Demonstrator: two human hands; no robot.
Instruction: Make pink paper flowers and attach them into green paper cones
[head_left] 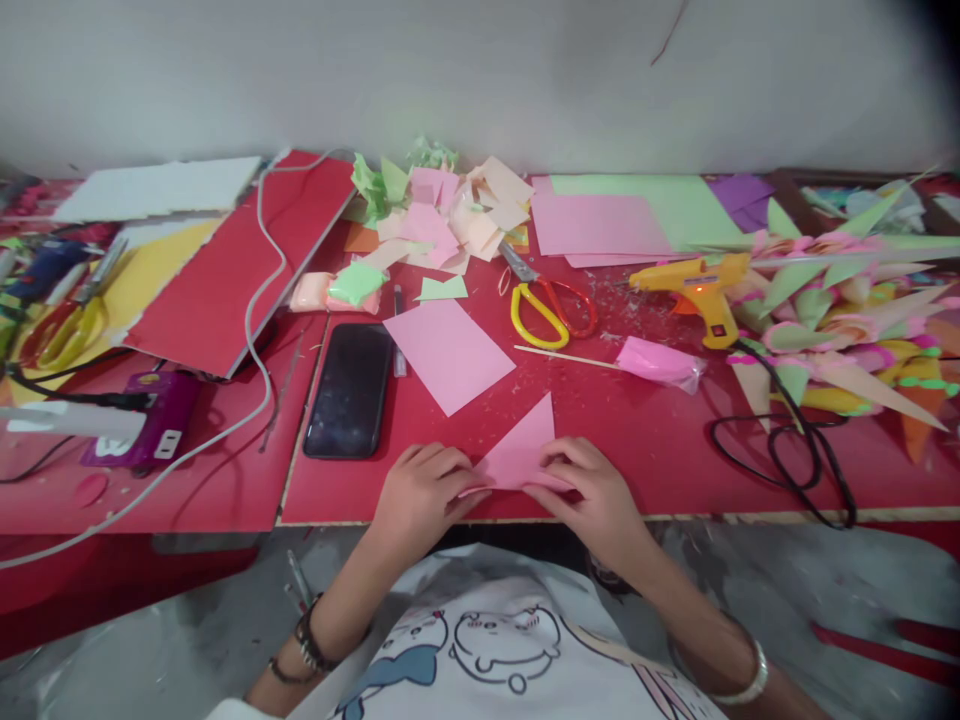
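Note:
A pink sheet of paper [522,447], folded to a triangle with its tip pointing away from me, lies at the table's front edge. My left hand [431,488] pinches its left corner between thumb and fingers. At the right corner, my right hand [589,490] pinches the same paper, thumb below and fingers on top. Just beyond lies a flat pink square of paper [451,355]. To its left rests a black phone [349,390], and behind to the right are scissors [544,305] with yellow and red handles.
A yellow hot glue gun [701,290] with a black cord [814,450] lies right, beside a heap of paper cones [832,310]. Paper scraps [450,215] and pink-green sheets [600,225] are at the back. A purple power strip [154,415] and white cable [262,290] lie left.

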